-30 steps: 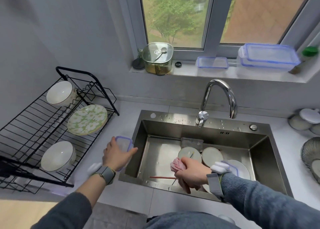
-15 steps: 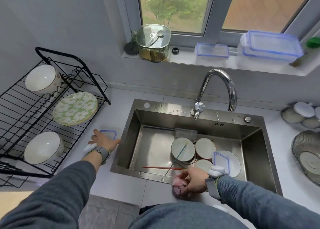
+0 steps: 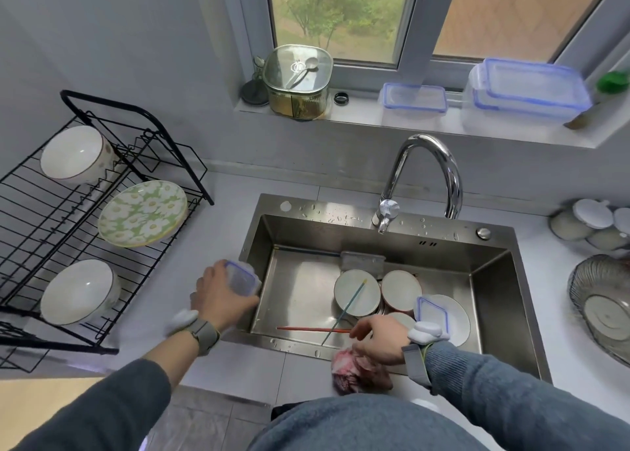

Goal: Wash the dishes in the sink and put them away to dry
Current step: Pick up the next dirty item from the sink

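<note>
1. While the left hand (image 3: 218,295) curls its fingers and thumb round a small clear plastic container with a blue rim (image 3: 242,277), that container hangs tilted just over the left rim of the stainless steel sink (image 3: 300,212), above the pale grey tabletop (image 3: 235,372).
2. The right hand (image 3: 381,339) reaches over the sink's front rim with its fingers loosely bent; its grip is narrow, and I cannot tell whether it holds anything.
3. A crumpled pink cloth (image 3: 354,370) lies on the tabletop at the sink's front edge, just beneath the right hand and touching it.
4. Inside the sink, toward the right half, sit round white bowls (image 3: 356,292) packed close together, with a white plate (image 3: 456,317) beside them.
5. A second small blue-rimmed clear container (image 3: 432,316) rests on that plate.
6. One teal chopstick (image 3: 344,310) leans across the nearest bowl, and a red chopstick (image 3: 306,329) lies flat along the sink's front wall.
7. A curved chrome tap (image 3: 426,174) rises from the sink's rear rim.
8. At the tabletop's left edge stands a black wire drying rack (image 3: 51,218), holding two white bowls (image 3: 80,292) and a green plate with white flowers (image 3: 143,213), all propped on edge.
</note>
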Available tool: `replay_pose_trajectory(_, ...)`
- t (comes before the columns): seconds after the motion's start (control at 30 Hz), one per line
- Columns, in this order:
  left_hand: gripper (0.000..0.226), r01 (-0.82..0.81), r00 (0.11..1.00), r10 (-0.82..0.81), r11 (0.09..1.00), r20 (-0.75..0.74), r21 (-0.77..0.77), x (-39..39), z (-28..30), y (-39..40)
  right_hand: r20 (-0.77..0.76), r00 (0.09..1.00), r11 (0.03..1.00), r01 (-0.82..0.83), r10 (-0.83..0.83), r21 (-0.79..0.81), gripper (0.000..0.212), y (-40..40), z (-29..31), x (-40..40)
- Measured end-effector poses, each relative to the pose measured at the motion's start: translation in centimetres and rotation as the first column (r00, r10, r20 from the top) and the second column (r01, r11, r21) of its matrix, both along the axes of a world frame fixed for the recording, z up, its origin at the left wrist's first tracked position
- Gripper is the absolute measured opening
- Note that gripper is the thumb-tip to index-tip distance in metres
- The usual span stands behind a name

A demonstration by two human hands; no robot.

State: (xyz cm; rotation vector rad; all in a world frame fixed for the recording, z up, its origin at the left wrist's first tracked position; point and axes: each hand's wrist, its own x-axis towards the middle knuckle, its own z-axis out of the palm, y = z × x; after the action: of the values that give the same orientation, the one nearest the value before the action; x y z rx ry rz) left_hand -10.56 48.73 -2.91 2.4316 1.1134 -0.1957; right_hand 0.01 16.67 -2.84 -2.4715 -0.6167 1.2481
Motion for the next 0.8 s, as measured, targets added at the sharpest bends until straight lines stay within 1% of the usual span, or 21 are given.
replay_pose_trajectory(0.07, 0.099, 0.168, 0.986, -0.168, 0.986, -0.008, -0.024, -1.2, 0.8, -2.8, 0.023, 0.998, 0.997, 0.052, -0.053, 0.05, 0.028, 0.1, 0.0, -0.3)
replay_pose_trajectory(0.13, 0.102, 0.3, 0.952, -0.302, 0.952, -0.041, -0.061, -2.5, 1.2, -5.8, 0.025, 0.996, 0.992, 0.087, -0.089, 0.09, 0.026, 0.2, -0.2, -0.8)
replay_pose_trajectory(0.27, 0.1, 0.415, 0.902, -0.425, 0.903, -0.074, -0.112, -4.8, 0.4, -10.7, 0.017, 0.993, 0.985, 0.116, -0.119, 0.124, 0.02, -0.1, -0.8, -2.6)
replay_pose_trajectory(0.37, 0.101, 0.427, 0.896, -0.437, 0.897, -0.085, -0.112, -5.8, -0.8, -12.5, 0.006, 0.993, 0.983, 0.119, -0.121, 0.141, 0.017, -0.5, -1.4, -4.1)
replay_pose_trajectory(0.47, 0.105, 0.439, 0.881, -0.453, 0.891, -0.14, -0.119, -6.0, -1.5, -13.7, 0.015, 0.995, 0.985, 0.095, -0.098, 0.145, 0.013, -0.7, -1.8, -5.2)
replay_pose_trajectory(0.57, 0.113, 0.422, 0.883, -0.438, 0.898, -0.169, -0.125, -5.8, -1.8, -14.8, 0.02, 0.994, 0.983, 0.099, -0.103, 0.156, 0.019, -0.8, -1.9, -5.7)
replay_pose_trajectory(0.63, 0.121, 0.403, 0.892, -0.416, 0.909, -0.178, -0.108, -5.7, -1.9, -15.5, 0.019, 0.994, 0.981, 0.102, -0.107, 0.165, 0.021, -0.8, -1.7, -5.9)
replay_pose_trajectory(0.73, 0.139, 0.392, 0.895, -0.403, 0.915, -0.192, -0.095, -5.5, -2.1, -16.0, 0.029, 0.992, 0.977, 0.118, -0.125, 0.175, 0.023, -0.7, -1.7, -5.9)
replay_pose_trajectory(0.8, 0.147, 0.405, 0.89, -0.416, 0.909, -0.187, -0.095, -5.5, -2.4, -16.1, 0.031, 0.986, 0.97, 0.158, -0.167, 0.186, 0.03, -0.6, -1.8, -6.0)
